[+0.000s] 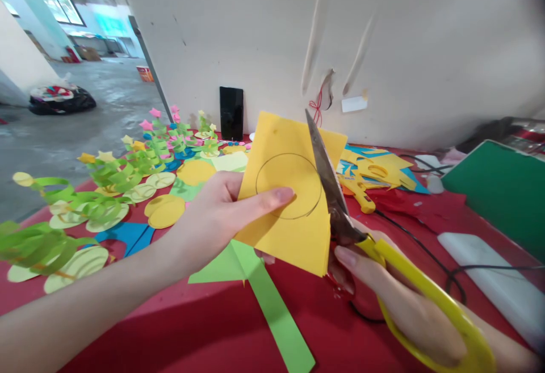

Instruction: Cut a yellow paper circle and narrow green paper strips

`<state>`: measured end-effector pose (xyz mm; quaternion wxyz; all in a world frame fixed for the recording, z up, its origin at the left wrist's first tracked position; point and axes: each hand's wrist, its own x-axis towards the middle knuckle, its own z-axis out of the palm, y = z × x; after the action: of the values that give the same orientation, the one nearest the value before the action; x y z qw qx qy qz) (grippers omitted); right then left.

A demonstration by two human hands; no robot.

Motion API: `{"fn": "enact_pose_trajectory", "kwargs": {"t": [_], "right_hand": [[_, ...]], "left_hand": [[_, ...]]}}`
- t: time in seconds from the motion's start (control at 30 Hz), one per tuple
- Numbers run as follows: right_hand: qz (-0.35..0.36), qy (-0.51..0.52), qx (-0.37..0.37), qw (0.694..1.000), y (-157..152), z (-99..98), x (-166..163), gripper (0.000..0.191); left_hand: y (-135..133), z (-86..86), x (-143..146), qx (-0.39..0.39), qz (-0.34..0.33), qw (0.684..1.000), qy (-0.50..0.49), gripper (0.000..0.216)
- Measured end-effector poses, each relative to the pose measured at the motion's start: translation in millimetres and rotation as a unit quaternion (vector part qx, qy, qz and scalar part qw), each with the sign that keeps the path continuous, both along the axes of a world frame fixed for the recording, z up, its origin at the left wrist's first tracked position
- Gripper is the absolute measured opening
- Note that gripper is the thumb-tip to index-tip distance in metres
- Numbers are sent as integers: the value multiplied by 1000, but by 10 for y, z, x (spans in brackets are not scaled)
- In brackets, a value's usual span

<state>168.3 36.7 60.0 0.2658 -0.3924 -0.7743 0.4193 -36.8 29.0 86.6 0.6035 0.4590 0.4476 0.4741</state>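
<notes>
The left hand (215,214) is closed in a pinch on a sheet of yellow foam paper (293,191) with a pencilled circle drawn on it, thumb lying across the face of the sheet near the circle's lower edge and the other fingers hidden behind; the sheet is held up off the red table (204,327), tilted toward the camera. The right hand (400,299) is wrapped through the loops of a pair of yellow-handled scissors (340,214), fingers curled shut round the handles; the blades stand at the sheet's right edge, just beside the drawn circle, and whether they have bitten into the paper cannot be told. By the look of it the cutting is at its very start; the circle's line appears whole and uncut all round, so the entire outline is left to do.

Beyond the left hand lie finished green paper spirals on pale yellow discs (97,191), some topped with pink and yellow flowers; below the sheet rests a light green paper strip (272,305); beyond the right hand are yellow and blue offcuts (378,168). No container shows anywhere in view.
</notes>
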Motion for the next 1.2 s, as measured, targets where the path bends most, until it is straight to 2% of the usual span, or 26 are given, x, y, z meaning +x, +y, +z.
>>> {"fn": "enact_pose_trajectory", "kwargs": {"t": [0.2, 0.4, 0.5, 0.7, 0.93, 1.2], "right_hand": [[53, -16, 33, 998, 32, 85, -12, 17], [-15, 29, -47, 998, -29, -30, -67, 23], [-17, 36, -90, 995, -46, -83, -75, 24], [-49, 41, -114, 991, -53, -106, -58, 28], [-45, 56, -98, 993, -49, -67, -72, 26], [-36, 17, -14, 999, -33, -10, -67, 22]], "left_hand": [[-25, 7, 53, -9, -22, 999, -24, 14], [-27, 4, 60, -13, 17, 1000, -21, 11], [-26, 8, 60, -12, 12, 1000, -12, 11], [-50, 1, 68, -16, 19, 1000, 0, 12], [-57, 8, 59, -13, 0, 1000, -6, 14], [-49, 44, 16, 1, -21, 1000, 2, 13]]}}
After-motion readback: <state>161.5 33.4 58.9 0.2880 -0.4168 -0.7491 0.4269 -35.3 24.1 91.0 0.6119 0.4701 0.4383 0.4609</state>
